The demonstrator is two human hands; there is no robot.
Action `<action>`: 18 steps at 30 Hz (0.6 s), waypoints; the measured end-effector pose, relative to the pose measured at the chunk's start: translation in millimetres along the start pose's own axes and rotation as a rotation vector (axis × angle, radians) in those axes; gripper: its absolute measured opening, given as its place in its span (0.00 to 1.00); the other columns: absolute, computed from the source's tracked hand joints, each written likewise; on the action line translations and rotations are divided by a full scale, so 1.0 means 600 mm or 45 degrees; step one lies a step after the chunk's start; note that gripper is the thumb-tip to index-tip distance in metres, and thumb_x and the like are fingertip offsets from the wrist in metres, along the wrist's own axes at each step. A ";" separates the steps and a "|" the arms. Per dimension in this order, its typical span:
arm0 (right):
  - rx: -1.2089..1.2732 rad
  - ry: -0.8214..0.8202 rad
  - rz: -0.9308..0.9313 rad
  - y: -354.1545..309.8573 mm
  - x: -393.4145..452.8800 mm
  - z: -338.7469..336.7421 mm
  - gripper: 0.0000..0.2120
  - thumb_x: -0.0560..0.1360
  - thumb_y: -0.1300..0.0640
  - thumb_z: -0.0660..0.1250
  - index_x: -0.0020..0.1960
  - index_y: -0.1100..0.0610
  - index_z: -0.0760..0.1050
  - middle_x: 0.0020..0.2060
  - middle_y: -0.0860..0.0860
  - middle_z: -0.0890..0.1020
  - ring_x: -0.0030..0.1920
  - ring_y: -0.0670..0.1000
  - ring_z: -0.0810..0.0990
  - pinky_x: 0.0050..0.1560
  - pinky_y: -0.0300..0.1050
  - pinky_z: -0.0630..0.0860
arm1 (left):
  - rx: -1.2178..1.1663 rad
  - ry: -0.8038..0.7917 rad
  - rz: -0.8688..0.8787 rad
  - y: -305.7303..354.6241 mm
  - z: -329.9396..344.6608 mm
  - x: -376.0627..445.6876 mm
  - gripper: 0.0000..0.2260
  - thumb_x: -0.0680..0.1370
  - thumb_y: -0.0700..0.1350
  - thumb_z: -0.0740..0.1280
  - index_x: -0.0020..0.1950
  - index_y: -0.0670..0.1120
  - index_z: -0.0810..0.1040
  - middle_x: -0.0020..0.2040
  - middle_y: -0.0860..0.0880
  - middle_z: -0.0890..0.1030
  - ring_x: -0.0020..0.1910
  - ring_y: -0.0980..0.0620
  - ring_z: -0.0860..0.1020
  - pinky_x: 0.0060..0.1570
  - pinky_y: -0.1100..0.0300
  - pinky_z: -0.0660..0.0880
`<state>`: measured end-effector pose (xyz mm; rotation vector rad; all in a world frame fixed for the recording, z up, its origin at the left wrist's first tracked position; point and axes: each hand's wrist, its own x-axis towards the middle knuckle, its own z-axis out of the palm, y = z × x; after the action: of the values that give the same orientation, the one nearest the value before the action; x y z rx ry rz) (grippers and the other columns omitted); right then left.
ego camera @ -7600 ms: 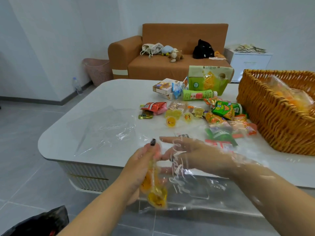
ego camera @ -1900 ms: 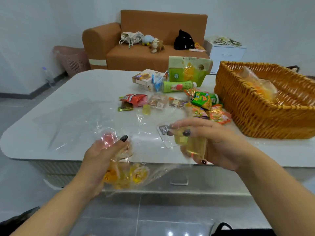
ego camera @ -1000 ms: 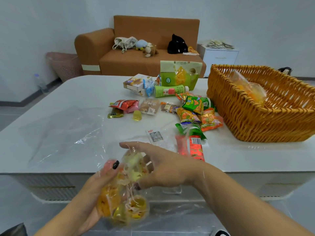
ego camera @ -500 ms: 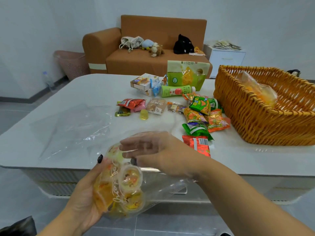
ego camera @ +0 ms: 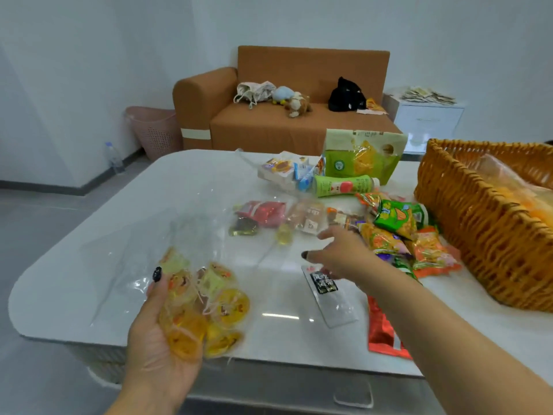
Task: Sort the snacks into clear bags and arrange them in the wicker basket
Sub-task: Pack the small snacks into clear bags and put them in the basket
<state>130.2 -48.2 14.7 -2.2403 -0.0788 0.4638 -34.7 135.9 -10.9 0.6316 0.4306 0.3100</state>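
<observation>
My left hand (ego camera: 158, 333) holds a clear bag (ego camera: 206, 304) filled with several yellow and orange jelly cups, just above the table's front edge. My right hand (ego camera: 338, 256) reaches forward over the table with its fingers spread and holds nothing. One loose yellow jelly cup (ego camera: 284, 235) lies just beyond its fingertips. Snack packets are scattered behind it: a red one (ego camera: 263, 212), a green one (ego camera: 395, 217) and orange ones (ego camera: 431, 250). The wicker basket (ego camera: 478, 232) stands at the right with a filled clear bag (ego camera: 526, 193) inside.
Empty clear bags (ego camera: 167, 235) lie flat on the white table (ego camera: 89, 283). A green pouch (ego camera: 362, 157), a green bottle (ego camera: 341, 185) and small boxes (ego camera: 281, 169) stand at the back. A red packet (ego camera: 381, 333) and a clear sleeve (ego camera: 329, 295) lie under my right arm.
My right hand has left the bag's mouth and moved forward over the table toward the loose jelly cup. My left hand has lifted the filled bag up to the table edge.
</observation>
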 end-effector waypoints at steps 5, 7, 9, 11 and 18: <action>-0.664 0.043 -0.194 -0.027 0.107 0.088 0.40 0.75 0.40 0.66 0.78 0.51 0.49 0.76 0.63 0.51 0.69 0.63 0.68 0.62 0.53 0.71 | -0.001 0.047 -0.016 -0.007 0.022 0.022 0.25 0.72 0.56 0.66 0.68 0.51 0.76 0.56 0.43 0.84 0.47 0.42 0.84 0.33 0.46 0.80; -0.750 0.142 -0.240 -0.022 0.140 0.107 0.32 0.76 0.43 0.64 0.75 0.52 0.56 0.72 0.61 0.63 0.64 0.62 0.72 0.55 0.52 0.73 | 0.029 0.085 -0.043 -0.015 0.028 0.028 0.24 0.73 0.56 0.66 0.68 0.51 0.76 0.57 0.43 0.84 0.53 0.39 0.82 0.42 0.40 0.80; -0.755 0.189 -0.248 -0.010 0.152 0.107 0.30 0.78 0.48 0.64 0.74 0.55 0.57 0.70 0.59 0.66 0.61 0.62 0.75 0.52 0.52 0.74 | 0.028 0.109 -0.056 -0.022 0.036 0.033 0.26 0.72 0.55 0.67 0.68 0.50 0.76 0.58 0.43 0.83 0.58 0.38 0.81 0.48 0.40 0.78; -0.776 0.235 -0.292 0.003 0.147 0.090 0.29 0.79 0.51 0.64 0.74 0.59 0.56 0.72 0.59 0.60 0.62 0.61 0.74 0.53 0.52 0.74 | 0.013 0.105 -0.055 -0.029 0.041 0.038 0.28 0.69 0.54 0.68 0.69 0.50 0.75 0.60 0.43 0.82 0.59 0.39 0.80 0.44 0.43 0.80; -0.391 0.396 -0.367 0.103 0.098 -0.028 0.14 0.76 0.50 0.68 0.55 0.58 0.72 0.48 0.53 0.76 0.52 0.56 0.75 0.43 0.45 0.65 | 0.061 0.073 -0.021 -0.037 0.043 0.042 0.30 0.69 0.56 0.68 0.71 0.51 0.73 0.62 0.44 0.81 0.57 0.41 0.81 0.53 0.36 0.75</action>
<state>184.8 -88.7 -39.2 -2.5210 -0.3236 -0.0600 2.5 116.1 -13.6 0.6665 0.4990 0.3033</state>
